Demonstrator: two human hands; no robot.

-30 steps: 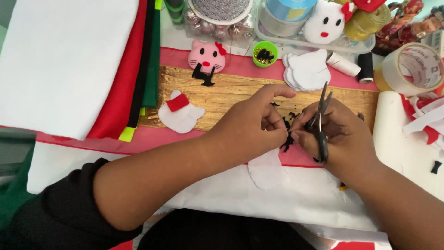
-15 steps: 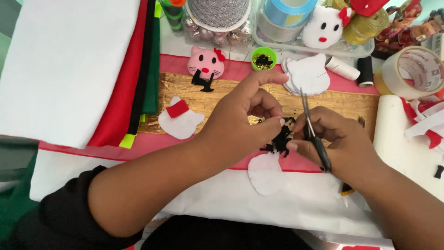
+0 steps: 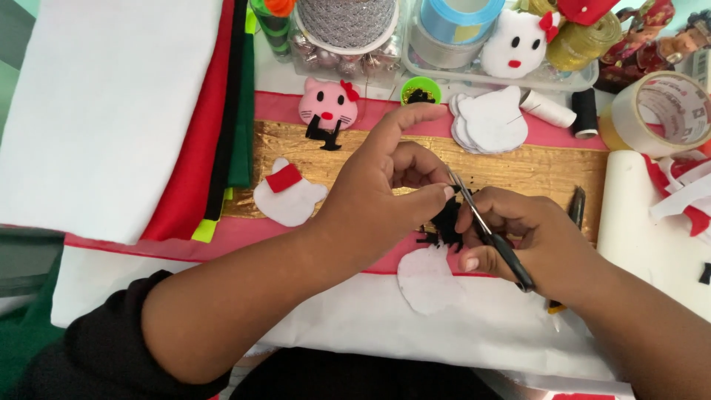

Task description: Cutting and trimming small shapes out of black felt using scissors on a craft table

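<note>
Scissors [image 3: 485, 233] have tilted flatter vs. earlier, right hand [image 3: 533, 248] clenched on handles, left hand [image 3: 385, 196] pinching black felt scrap [image 3: 446, 222] mid-worktop; blades seemingly v. close to fingertips, so slip could nick them.

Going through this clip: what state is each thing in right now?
Left hand: pinching the black felt piece.
Black felt piece: held up between both hands, at the scissors.
Right hand: gripping the scissors.
Scissors: blades at the felt; open or shut unclear.
White cat cutout: flat, red bow on it.
Tape roll: lying on its side.
</note>
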